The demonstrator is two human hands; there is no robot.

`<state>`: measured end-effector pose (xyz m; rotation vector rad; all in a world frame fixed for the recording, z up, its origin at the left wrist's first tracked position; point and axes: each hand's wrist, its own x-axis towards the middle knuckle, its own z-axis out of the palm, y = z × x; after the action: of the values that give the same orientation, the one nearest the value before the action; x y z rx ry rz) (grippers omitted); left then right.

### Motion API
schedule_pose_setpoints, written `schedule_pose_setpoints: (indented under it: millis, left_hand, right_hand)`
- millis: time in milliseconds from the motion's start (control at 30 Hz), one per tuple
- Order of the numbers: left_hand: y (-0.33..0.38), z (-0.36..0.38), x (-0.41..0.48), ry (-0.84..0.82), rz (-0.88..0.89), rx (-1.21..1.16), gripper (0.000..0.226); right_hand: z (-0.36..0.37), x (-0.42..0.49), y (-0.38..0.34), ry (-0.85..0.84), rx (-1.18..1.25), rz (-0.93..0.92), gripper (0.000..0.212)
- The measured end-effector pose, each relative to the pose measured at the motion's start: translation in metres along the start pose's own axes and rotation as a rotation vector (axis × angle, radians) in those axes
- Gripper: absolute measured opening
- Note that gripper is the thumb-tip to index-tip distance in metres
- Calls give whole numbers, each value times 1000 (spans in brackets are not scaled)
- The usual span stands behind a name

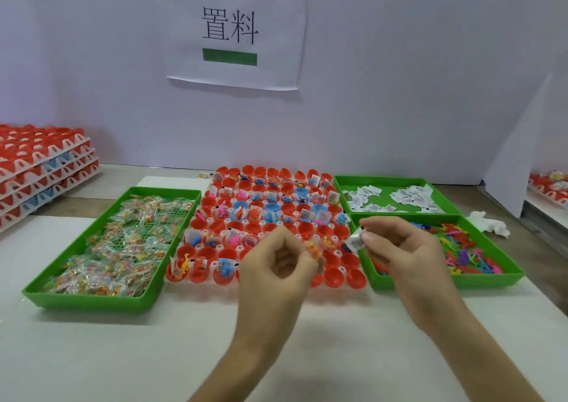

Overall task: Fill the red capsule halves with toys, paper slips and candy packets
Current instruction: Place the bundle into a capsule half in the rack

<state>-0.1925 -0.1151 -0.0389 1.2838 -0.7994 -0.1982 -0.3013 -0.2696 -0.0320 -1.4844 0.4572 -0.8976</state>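
A rack of red capsule halves [339, 277] fills the table's middle; many hold toys, paper slips and packets, while several in the front right rows are bare. My left hand [278, 263] hovers over the rack's front rows, fingers curled, pinching a small clear candy packet [313, 249] with orange pieces. Just to its right, my right hand [402, 248] pinches a folded white paper slip [355, 241] above the rack's right edge.
A green tray of candy packets [40, 292] lies on the left. At the right, a green tray of paper slips [338, 182] sits behind a green tray of coloured toys [510, 278]. Stacked capsule racks [46, 168] stand far left. A crumpled tissue [488, 223] lies far right.
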Motion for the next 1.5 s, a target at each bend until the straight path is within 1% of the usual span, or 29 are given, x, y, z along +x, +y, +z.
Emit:
schedule_pose_setpoints:
  millis: [67, 167, 233, 333, 467, 567, 700, 800, 933, 1133, 1267, 1367, 1500]
  left_hand:
    - [-5, 9, -3, 28, -37, -26, 18]
    - [-10, 9, -5, 33, -102, -101, 17]
    - [-9, 7, -7, 23, -135, -169, 21]
    - [-8, 7, -8, 14, -162, -173, 29]
    - [-7, 7, -9, -39, -168, -141, 19]
    - [-7, 9, -12, -94, -178, -150, 15]
    - [-9, 8, -12, -156, -211, -224, 14]
    - [-8, 7, -11, -195, -201, -236, 14]
    - [-11, 9, -10, -177, -192, -220, 10]
    - [-14, 8, -11, -183, -170, -245, 9]
    - [-13, 6, -10, -190, -141, -179, 5]
    - [-12, 4, -8, -181, -104, -117, 6]
    - [-14, 5, -10, -162, -131, -115, 6]
  right_hand:
    - [7, -12, -1, -54, 161, 3, 21]
    - [6, -18, -4, -113, 204, 3, 31]
    - [4, -21, -6, -137, 185, 10, 34]
    - [7, -25, -5, -178, 132, 12, 29]
    - [12, -29, -6, -169, 76, -22, 15]
    - [15, -30, -5, -152, 2, -30, 12]
    - [16, -29, -1, -118, -97, -79, 21]
    - [17, -29, -1, -118, -128, -106, 22]
    - [18, -28, 2, -117, -177, -130, 24]
    - [21, -31, 2, -121, -208, -163, 14]
    - [21, -32, 1, -125, -203, -153, 18]
    - [20, -33, 1, -141, -176, -150, 17]
    - [16, -32, -3, -180, -227, -159, 15]
